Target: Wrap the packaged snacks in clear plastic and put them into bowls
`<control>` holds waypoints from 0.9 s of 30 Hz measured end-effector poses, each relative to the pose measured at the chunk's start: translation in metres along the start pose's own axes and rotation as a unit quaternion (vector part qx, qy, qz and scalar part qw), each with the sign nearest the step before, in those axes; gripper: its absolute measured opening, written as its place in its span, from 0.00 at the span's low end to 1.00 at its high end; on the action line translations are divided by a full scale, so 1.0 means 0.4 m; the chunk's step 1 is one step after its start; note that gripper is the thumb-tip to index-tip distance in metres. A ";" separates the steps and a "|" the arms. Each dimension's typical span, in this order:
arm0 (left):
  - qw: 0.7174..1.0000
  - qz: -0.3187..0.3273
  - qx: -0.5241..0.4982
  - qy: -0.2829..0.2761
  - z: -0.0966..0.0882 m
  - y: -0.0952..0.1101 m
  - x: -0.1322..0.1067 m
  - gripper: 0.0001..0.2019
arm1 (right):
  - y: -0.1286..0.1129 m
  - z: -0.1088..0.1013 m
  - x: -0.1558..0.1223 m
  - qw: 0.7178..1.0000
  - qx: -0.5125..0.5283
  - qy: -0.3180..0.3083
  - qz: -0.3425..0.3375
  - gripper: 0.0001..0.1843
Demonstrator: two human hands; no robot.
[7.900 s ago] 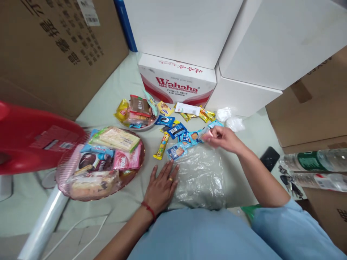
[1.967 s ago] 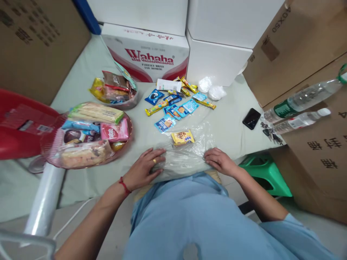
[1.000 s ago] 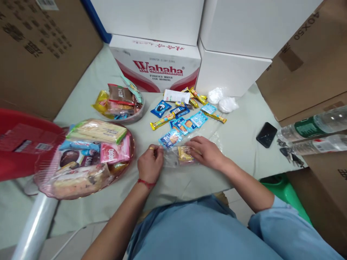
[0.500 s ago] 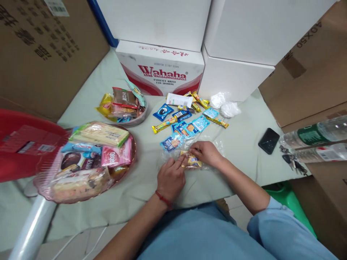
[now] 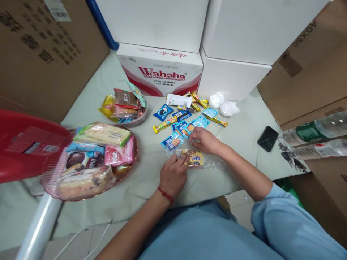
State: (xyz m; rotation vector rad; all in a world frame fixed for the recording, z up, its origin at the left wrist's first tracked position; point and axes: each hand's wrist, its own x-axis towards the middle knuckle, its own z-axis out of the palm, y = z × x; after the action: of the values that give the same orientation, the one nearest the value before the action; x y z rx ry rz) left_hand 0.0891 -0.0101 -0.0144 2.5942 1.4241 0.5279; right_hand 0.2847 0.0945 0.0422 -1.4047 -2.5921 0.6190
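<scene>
My left hand (image 5: 173, 175) lies with its fingers stretched out, the fingertips on the left end of a yellow snack packet (image 5: 195, 159). That packet rests on a clear plastic bag (image 5: 213, 162) spread on the cloth. Above the packet, my right hand (image 5: 207, 141) is bent at the fingers, thumb and fingertips a little apart. Its fingertips are close to several blue cracker packets (image 5: 172, 141); whether they touch one is hard to see. Beyond lie a yellow stick-shaped packet (image 5: 164, 125), a dark blue round-pictured packet (image 5: 163, 112) and a white wrapped bar (image 5: 179, 100).
A pink glass dish (image 5: 135, 153) and a smaller bowl (image 5: 135, 122), both heaped with snacks, stand left. White boxes, including a Wahaba-style printed carton (image 5: 159, 76), close off the back. Crumpled white plastic (image 5: 229, 108), a phone (image 5: 268, 138), keys (image 5: 294, 159) and bottles (image 5: 320, 128) are right.
My right hand has moved up off the yellow snack packet toward the blue packets. My left hand stays on the yellow packet's left end. The view has shifted slightly.
</scene>
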 end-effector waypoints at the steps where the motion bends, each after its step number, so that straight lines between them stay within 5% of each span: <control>1: 1.000 -0.004 -0.004 0.000 0.002 0.001 -0.002 0.23 | -0.016 0.001 -0.024 1.000 0.001 -0.003 -0.018 0.07; 8: 0.982 -0.025 -0.188 0.015 0.006 -0.060 -0.039 0.23 | -0.089 0.103 -0.186 0.999 -0.028 -0.010 -0.035 0.16; 11: 0.947 -0.135 -0.273 0.099 -0.009 -0.113 -0.045 0.21 | -0.094 0.133 -0.210 1.000 -0.001 0.007 -0.030 0.23; 13: 0.937 -0.196 -0.254 0.140 -0.021 -0.137 -0.028 0.24 | -0.104 0.138 -0.209 0.999 0.042 0.016 0.002 0.17; 15: 0.950 -0.172 -0.232 0.116 -0.029 -0.150 0.002 0.30 | -0.121 0.134 -0.199 0.991 0.104 0.025 0.075 0.12; 18: 0.957 -0.079 -0.277 0.022 -0.033 -0.159 0.037 0.15 | -0.139 0.126 -0.186 0.973 0.162 0.030 0.161 0.20; 22: 0.914 -0.127 -0.382 0.049 -0.032 -0.184 0.009 0.11 | -0.125 0.126 -0.196 0.988 0.131 0.021 0.075 0.13; 27: 0.885 -0.276 -0.346 0.142 -0.028 -0.178 -0.034 0.10 | -0.099 0.135 -0.228 0.991 0.116 0.047 -0.042 0.22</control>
State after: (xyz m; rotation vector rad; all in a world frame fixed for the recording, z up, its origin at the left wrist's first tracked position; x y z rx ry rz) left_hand 0.0220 0.0168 -0.0272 1.5198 1.5755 1.0989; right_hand 0.2887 -0.0159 0.0168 -1.2154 -2.4030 0.7911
